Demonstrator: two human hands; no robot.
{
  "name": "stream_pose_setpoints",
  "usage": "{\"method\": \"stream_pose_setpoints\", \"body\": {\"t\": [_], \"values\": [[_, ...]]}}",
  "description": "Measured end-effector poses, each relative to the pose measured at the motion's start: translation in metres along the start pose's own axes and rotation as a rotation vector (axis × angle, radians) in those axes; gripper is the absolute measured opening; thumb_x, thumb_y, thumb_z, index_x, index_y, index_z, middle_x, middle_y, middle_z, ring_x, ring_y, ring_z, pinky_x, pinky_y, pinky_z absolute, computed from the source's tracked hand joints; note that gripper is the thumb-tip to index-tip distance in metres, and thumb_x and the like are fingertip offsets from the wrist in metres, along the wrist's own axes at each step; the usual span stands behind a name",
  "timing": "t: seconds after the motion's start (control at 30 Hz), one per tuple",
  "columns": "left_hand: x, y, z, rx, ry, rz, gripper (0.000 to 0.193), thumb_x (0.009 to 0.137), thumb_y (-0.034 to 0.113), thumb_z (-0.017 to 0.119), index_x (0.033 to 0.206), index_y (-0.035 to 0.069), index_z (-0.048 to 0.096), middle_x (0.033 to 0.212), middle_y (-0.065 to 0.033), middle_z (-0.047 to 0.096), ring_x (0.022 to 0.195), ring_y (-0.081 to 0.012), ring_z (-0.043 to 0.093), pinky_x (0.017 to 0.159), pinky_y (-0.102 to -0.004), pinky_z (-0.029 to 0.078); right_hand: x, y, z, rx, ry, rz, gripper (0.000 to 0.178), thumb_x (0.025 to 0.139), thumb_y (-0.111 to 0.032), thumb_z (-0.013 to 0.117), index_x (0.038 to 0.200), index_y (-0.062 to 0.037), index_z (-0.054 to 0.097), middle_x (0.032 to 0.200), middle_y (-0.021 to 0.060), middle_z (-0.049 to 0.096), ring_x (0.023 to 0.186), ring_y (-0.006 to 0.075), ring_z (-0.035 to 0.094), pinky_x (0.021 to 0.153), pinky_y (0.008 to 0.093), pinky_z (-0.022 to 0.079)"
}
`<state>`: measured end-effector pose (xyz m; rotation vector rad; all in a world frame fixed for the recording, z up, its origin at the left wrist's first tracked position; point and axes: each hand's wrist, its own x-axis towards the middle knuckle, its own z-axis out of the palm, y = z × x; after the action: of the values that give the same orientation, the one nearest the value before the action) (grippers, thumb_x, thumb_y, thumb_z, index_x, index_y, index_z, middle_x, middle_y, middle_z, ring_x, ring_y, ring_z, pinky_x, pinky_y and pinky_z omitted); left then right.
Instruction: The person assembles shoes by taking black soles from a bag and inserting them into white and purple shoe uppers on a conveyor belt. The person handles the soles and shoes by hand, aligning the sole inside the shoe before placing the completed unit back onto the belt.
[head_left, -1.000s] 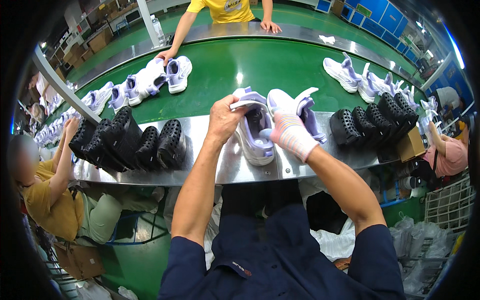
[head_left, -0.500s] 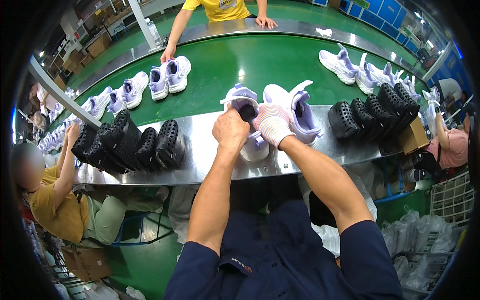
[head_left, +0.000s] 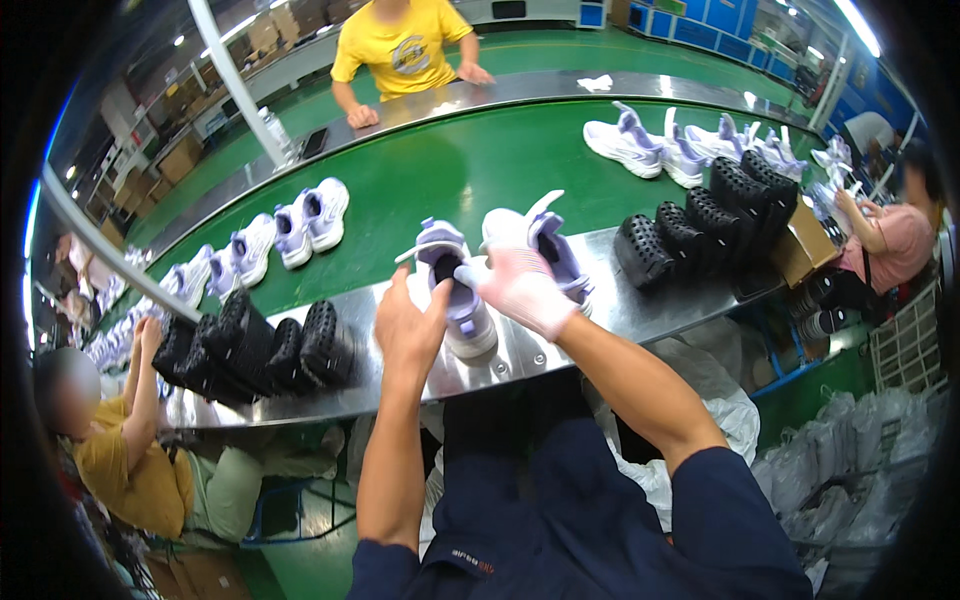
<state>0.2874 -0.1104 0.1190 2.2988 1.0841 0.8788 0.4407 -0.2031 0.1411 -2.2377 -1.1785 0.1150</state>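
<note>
Two white-and-lilac sneakers stand side by side in front of me on the metal ledge, toes pointing away. My bare left hand (head_left: 408, 318) is beside the left sneaker (head_left: 470, 325), thumb and fingers apart, thumb close to its opening. A pale striped glove covers my right hand (head_left: 528, 288). It lies between the two shoes, fingertips reaching the left sneaker's collar; motion blurs its fingers. The right sneaker (head_left: 566, 262), its tongue pulled up, is partly behind the glove.
Black perforated shoe forms (head_left: 240, 345) stand to the left, and more black forms (head_left: 690, 232) to the right. Sneaker rows (head_left: 310, 220) line the green belt (head_left: 430, 165). A person in yellow (head_left: 400, 55) stands across; seated people are at both sides. A cardboard box (head_left: 805, 243) is at right.
My left hand has come off the left sneaker's collar and its fingers have spread. My gloved hand still reaches that shoe. The person opposite has drawn a hand back from a sneaker pair.
</note>
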Motion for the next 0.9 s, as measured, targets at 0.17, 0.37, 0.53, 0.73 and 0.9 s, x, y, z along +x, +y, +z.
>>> {"method": "stream_pose_setpoints", "body": {"t": [0.17,0.37,0.53,0.73,0.9], "values": [[-0.041,0.023,-0.021,-0.038,-0.166,0.441,0.048,0.082,0.013,0.081,0.127,0.006,0.067,0.114,-0.0212,0.068,0.113,-0.0403,0.060,0.098,-0.0458,0.049,-0.030,0.103,-0.051,0.117,0.527,0.173,0.042,0.095,-0.039,0.074,0.109,0.0010,0.072,0.101,0.0208,0.076,0.090,0.0326,0.075,0.078,0.0404,0.057],[-0.003,0.064,-0.012,-0.022,-0.820,0.177,0.097,0.075,0.046,0.090,0.153,0.010,0.048,0.134,-0.0302,0.065,0.126,-0.0439,0.064,0.105,-0.0461,0.051,-0.050,0.079,0.009,0.868,0.054,0.374,0.060,0.095,-0.053,0.070,0.124,-0.0010,0.068,0.109,0.0172,0.074,0.099,0.0281,0.071,0.089,0.0413,0.055],[0.014,0.062,0.027,0.296,-0.736,0.222,0.049,0.081,0.045,0.085,0.110,0.006,0.076,0.099,-0.0251,0.075,0.098,-0.0426,0.072,0.087,-0.0489,0.056,-0.071,0.090,0.022,0.680,0.166,0.269,0.054,0.100,-0.046,0.068,0.130,-0.0008,0.065,0.110,0.0181,0.073,0.093,0.0228,0.070,0.079,0.0368,0.056],[0.132,0.038,0.081,0.401,-0.514,0.235,0.048,0.081,0.046,0.086,0.107,0.006,0.077,0.101,-0.0230,0.076,0.100,-0.0392,0.073,0.086,-0.0482,0.057,-0.116,0.116,0.036,-0.221,0.280,-0.037,0.051,0.088,-0.044,0.075,0.117,-0.0029,0.068,0.116,0.0166,0.069,0.108,0.0368,0.063,0.095,0.0481,0.049],[0.167,0.027,0.104,0.645,-0.169,0.277,0.048,0.086,0.029,0.080,0.130,0.013,0.068,0.125,-0.0186,0.066,0.120,-0.0398,0.060,0.094,-0.0530,0.051,-0.111,0.120,0.030,-0.151,0.248,-0.010,0.048,0.089,-0.044,0.073,0.116,-0.0044,0.070,0.118,0.0138,0.069,0.110,0.0333,0.063,0.095,0.0464,0.048]]}}
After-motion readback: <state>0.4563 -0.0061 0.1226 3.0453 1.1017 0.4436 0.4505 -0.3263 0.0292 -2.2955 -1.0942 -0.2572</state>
